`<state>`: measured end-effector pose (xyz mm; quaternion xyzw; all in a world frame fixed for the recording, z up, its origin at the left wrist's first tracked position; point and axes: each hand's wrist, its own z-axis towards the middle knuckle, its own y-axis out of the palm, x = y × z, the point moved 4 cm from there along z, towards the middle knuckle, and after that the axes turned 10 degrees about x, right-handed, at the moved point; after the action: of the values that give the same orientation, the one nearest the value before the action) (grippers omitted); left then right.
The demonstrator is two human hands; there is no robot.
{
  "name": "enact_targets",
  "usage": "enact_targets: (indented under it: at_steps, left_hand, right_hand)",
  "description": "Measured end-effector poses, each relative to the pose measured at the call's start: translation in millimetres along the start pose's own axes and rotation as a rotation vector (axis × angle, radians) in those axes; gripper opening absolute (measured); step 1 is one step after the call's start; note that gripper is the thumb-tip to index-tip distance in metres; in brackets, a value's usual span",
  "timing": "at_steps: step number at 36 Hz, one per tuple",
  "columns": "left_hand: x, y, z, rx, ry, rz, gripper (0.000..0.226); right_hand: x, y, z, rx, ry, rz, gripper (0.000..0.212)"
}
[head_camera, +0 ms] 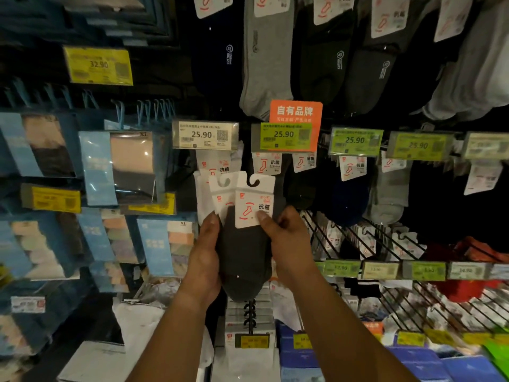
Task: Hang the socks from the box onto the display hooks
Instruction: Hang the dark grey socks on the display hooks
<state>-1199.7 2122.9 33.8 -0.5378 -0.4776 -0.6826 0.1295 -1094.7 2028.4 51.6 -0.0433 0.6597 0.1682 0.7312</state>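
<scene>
I hold a pack of dark grey socks (243,260) upright in both hands, in front of the display wall. Its white card header (254,201) has a hook-shaped cut-out at the top. My left hand (205,255) grips the pack's left side, thumb up by a second white header (220,194) just behind. My right hand (286,241) pinches the header's lower right corner and the right side of the socks. The pack sits just below the price tag (286,136) marked 25.90, where dark socks hang. The box is not clearly visible.
Rows of hanging socks (265,56) fill the wall above and to the right. Blue boxed packs (129,166) hang on the left. A hook with several white headers (250,315) juts out below my hands. Wire racks (385,244) with red and white socks lie lower right.
</scene>
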Motion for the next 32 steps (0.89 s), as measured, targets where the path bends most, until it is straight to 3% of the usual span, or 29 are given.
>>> enact_targets:
  at_steps: [4,8,11,21,32]
  left_hand:
    - [3,2,4,-0.001,0.106,0.080,0.033]
    - [2,1,10,0.016,0.126,0.100,0.033]
    - [1,-5,15,0.069,0.161,0.141,0.032]
    - [1,-20,19,0.173,0.222,0.221,0.035]
    - [3,-24,14,0.196,0.217,0.195,0.032]
  right_hand:
    - [-2,2,-2,-0.017,0.059,0.123,0.022]
    - [-5,2,-4,-0.077,0.155,0.257,0.033]
    - [-7,-2,-5,-0.095,0.202,0.275,0.028]
    - [-37,-17,9,-0.036,-0.113,0.157,0.032]
    - [-52,-18,15,-0.077,-0.216,0.115,0.037]
